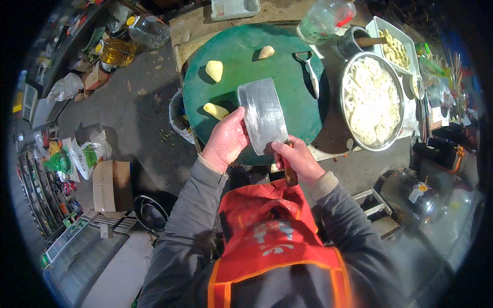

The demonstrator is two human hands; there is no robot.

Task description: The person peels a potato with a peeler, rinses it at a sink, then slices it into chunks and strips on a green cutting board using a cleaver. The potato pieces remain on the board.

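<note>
My right hand (298, 159) grips the wooden handle of a broad-bladed cleaver (264, 115), whose steel blade is held over a round green cutting board (231, 42). At the blade's left edge is my left hand (227, 140), its fingertips beside or against the metal; exact contact is unclear. Near that hand lies a peeled, pale yellow vegetable piece (216, 111). Another peeled yellow piece (214, 71) rests farther up the board, and a smaller, browner piece (266, 52) lies near the top. A Y-shaped peeler (308, 73) is on the board's right side.
Right of the board stand a steel bowl of sliced lotus root (371, 102), a mortar (352, 42) with a wooden pestle, a white tray of pale pieces (396, 50) and a plastic jug (323, 21). A lined bin (179, 117) sits under the board's left edge.
</note>
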